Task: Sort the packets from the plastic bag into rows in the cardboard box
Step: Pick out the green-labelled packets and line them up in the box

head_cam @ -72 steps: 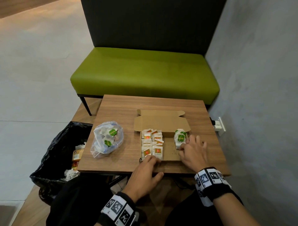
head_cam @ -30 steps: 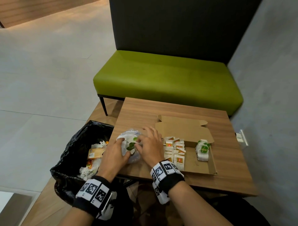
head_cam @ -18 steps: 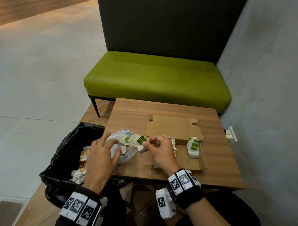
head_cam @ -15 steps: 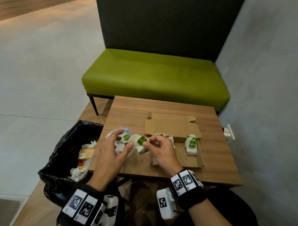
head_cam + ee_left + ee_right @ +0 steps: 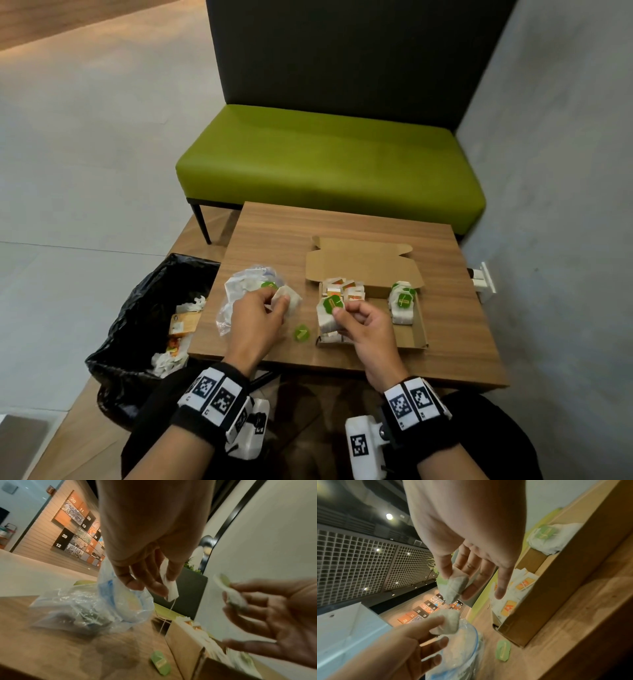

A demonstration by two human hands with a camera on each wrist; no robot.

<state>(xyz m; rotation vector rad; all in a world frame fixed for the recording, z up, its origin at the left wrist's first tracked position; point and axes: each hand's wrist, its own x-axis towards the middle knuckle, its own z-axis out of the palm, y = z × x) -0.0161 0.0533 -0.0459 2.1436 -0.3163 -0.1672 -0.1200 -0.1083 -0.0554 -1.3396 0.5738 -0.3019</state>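
On the wooden table, my left hand (image 5: 278, 304) pinches a white packet (image 5: 289, 297) just right of the clear plastic bag (image 5: 239, 291). From that packet (image 5: 169, 588) a string hangs down to a green tag (image 5: 160, 662) lying on the table. My right hand (image 5: 338, 313) pinches a green-tagged packet (image 5: 328, 308) over the left part of the open cardboard box (image 5: 422, 329). Inside the box, orange-tagged packets (image 5: 346, 291) fill the left side and green-tagged packets (image 5: 402, 303) form a short row on the right. In the right wrist view the held packet (image 5: 455, 586) sits between thumb and fingers.
A black-lined bin (image 5: 147, 308) with rubbish stands left of the table. A green bench (image 5: 325, 164) is behind it, a grey wall and socket (image 5: 484, 281) to the right. The box lid (image 5: 363, 263) lies folded back.
Both hands went from the box to the bag and drew out packets. They have pulled apart: my right hand carried one rightward over the box, and a green tag now lies on the table.
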